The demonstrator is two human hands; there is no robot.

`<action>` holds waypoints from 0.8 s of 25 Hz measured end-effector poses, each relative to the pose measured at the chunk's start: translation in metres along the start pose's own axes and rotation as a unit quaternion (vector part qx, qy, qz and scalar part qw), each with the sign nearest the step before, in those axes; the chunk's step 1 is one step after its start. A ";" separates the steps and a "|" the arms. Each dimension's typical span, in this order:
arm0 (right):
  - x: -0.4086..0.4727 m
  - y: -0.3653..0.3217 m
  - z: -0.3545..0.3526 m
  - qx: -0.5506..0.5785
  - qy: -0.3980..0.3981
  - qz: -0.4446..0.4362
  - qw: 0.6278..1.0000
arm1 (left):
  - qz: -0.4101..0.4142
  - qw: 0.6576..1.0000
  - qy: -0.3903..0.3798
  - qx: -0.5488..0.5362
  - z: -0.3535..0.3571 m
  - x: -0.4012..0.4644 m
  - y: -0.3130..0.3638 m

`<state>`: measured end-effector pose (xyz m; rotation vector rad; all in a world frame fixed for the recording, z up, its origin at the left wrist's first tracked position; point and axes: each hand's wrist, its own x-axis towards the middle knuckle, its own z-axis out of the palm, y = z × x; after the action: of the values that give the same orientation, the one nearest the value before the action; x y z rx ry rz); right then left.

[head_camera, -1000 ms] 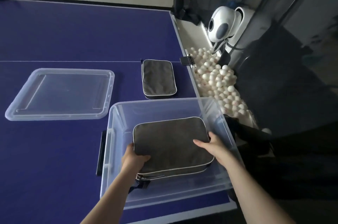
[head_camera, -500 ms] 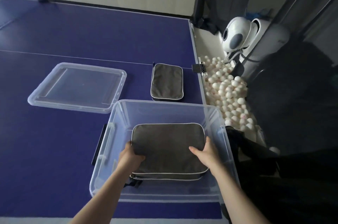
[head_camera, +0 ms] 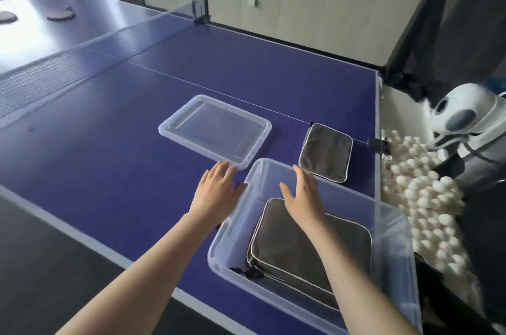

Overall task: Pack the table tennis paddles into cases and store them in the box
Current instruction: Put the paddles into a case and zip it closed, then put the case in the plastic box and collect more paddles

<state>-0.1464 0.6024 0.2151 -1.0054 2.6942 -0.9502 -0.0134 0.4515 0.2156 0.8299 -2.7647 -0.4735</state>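
Landmark: a clear plastic storage box (head_camera: pixel 394 228) stood on the near corner of a blue table tennis table (head_camera: pixel 115 170).
Case in box: a dark grey zipped paddle case (head_camera: pixel 298 250) with pale piping lay flat on the box floor, touched by neither hand.
Second case: a matching paddle case (head_camera: pixel 325 152) lay flat on the table just beyond the box's far wall, apart from it.
Lid: the clear box lid (head_camera: pixel 216 130) lay on the table beyond the box's far left corner.
Left hand: the left hand (head_camera: pixel 219 191) was outside the box, beside its left wall, fingers straight and spread, holding nothing; its fingertips reached the lid's near corner, though contact could not be told.
Right hand: the right hand (head_camera: pixel 305 198) hovered above the box's far half, fingers extended and relaxed, empty, pointing toward the second case.
Paddles: two bare paddles (head_camera: pixel 60 15) lay far beyond the box, past the net (head_camera: pixel 82 55).
Balls: a heap of white balls (head_camera: pixel 427 192) filled a trough right of the box.
Machine: a white ball machine (head_camera: pixel 465 115) stood beyond the balls.
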 end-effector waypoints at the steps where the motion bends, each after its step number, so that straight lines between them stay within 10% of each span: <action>1: 0.009 -0.018 0.011 -0.011 -0.018 -0.029 0.999 | -0.039 0.999 0.001 0.004 -0.010 -0.005 -0.023; 20: -0.131 -0.427 0.382 -0.194 -0.416 -0.315 0.831 | -0.524 0.848 -0.078 -0.029 -0.150 -0.371 -0.485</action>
<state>0.3088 0.2364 0.1502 -1.8917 1.8233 0.0875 0.5742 0.2423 0.1365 2.3354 -2.1284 -0.7912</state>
